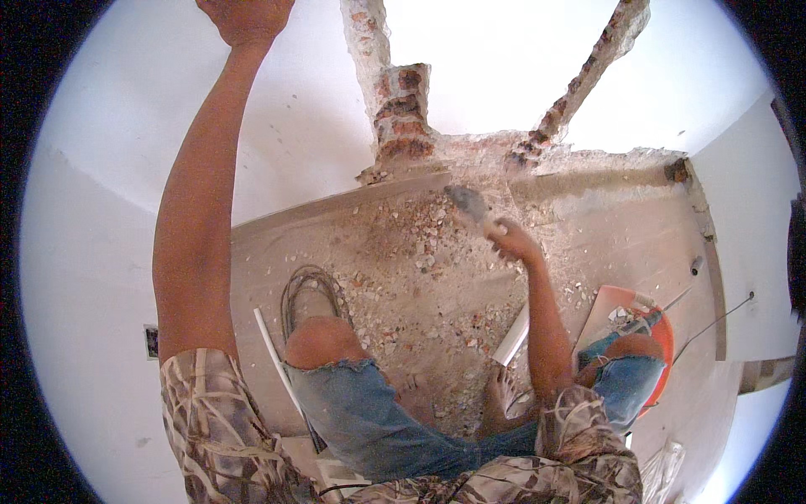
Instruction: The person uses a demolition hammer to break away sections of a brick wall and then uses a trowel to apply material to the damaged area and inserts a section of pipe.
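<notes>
My right hand [514, 241] is closed round the pale handle of a short-handled tool [467, 202] with a dark grey head. Motion blurs the tool, so its exact kind does not show. It is held out over the rubble [428, 239] near the foot of the broken wall. Raised at the upper left, my left hand [246, 18] is in front of the white wall; the picture's edge cuts it off, and its fingers cannot be made out. Two channels [403, 113] cut into the wall bare its red brick and run down to a rough chipped band [470, 149] along its base.
Broken plaster and brick bits lie over the floor between my knees. An orange bucket [667, 336] stands by my right knee, with rubble near its rim. White strips [274, 361] lie on both sides. A thin dark cable [714, 323] runs at the right.
</notes>
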### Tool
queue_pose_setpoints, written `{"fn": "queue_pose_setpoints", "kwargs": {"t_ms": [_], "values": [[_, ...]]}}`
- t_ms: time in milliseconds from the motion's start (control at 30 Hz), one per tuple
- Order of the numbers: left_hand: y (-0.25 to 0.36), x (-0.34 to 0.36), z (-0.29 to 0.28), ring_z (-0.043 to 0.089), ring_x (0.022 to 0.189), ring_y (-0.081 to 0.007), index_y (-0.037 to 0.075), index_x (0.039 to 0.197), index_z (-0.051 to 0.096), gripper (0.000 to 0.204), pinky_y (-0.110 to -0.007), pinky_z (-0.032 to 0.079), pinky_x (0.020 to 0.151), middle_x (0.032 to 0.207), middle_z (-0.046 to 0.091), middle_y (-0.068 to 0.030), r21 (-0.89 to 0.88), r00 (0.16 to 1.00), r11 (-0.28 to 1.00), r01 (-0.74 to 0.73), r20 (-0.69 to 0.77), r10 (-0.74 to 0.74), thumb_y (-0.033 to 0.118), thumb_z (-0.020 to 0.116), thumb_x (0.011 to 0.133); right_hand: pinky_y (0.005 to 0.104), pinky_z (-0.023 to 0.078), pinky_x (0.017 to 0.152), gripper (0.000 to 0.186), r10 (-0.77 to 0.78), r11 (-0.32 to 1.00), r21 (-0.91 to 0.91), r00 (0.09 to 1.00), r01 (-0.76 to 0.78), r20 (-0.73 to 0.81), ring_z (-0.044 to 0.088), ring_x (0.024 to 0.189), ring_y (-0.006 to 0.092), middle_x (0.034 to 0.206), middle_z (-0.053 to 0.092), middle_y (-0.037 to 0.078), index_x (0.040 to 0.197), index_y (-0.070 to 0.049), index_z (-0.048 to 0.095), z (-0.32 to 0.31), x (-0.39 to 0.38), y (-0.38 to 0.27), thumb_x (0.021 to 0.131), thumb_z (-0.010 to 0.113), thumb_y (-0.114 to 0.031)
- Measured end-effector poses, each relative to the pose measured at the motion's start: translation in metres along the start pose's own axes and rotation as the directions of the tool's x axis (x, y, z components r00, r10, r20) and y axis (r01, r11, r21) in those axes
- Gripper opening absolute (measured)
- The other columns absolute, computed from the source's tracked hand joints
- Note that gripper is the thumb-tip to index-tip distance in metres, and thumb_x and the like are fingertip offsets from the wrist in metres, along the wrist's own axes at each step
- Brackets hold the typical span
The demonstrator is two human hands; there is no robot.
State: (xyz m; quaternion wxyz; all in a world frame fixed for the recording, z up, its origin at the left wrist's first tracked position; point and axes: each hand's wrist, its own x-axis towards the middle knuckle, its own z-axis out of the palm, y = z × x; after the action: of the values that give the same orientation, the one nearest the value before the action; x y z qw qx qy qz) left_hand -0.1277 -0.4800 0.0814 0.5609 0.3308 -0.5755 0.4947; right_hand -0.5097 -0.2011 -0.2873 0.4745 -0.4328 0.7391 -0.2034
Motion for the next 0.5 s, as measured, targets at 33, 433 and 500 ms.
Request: {"fn": "queue_pose_setpoints", "kwargs": {"t_ms": [33,433,500], "values": [[0.006,0.0,0.002,0.026,0.143,-0.0381,0.005,0.143,0.04,0.057,-0.059,0.018,0.114,0.154,0.03,-0.0194,-0.026,1.0,1.0,0.007,0.001,-0.007,0.03,0.052,0.093,0.0336,0.052,0.053,0.062,-0.017,0.99,0.137,1.0,0.017,-0.002,0.064,0.062,0.0177,0.083,0.067,0.011,0.138,-0.009,0.047,0.018,-0.002,0.022,0.087,0.068,-0.037],[0.007,-0.002,0.005,0.027,0.143,-0.0394,0.003,0.143,0.04,0.057,-0.06,0.018,0.114,0.153,0.031,-0.0215,0.059,1.0,0.998,-0.01,0.027,0.009,0.031,0.05,0.094,0.0341,0.048,0.049,0.052,-0.004,0.787,0.605,0.981,0.124,-0.196,0.058,0.063,0.019,0.085,0.06,0.01,0.143,-0.015,0.037,0.121,0.02,0.091,0.095,0.055,-0.027],[-0.015,-0.004,-0.006,0.027,0.142,-0.0394,0.003,0.143,0.04,0.057,-0.06,0.018,0.114,0.153,0.031,-0.0216,0.093,0.998,0.994,-0.048,0.039,0.045,0.031,0.05,0.094,0.0363,0.048,0.049,0.052,0.05,0.687,0.726,0.996,0.022,-0.077,0.057,0.062,0.02,0.085,0.059,0.01,0.144,-0.018,0.034,0.12,0.013,0.046,0.096,0.052,-0.025]]}}
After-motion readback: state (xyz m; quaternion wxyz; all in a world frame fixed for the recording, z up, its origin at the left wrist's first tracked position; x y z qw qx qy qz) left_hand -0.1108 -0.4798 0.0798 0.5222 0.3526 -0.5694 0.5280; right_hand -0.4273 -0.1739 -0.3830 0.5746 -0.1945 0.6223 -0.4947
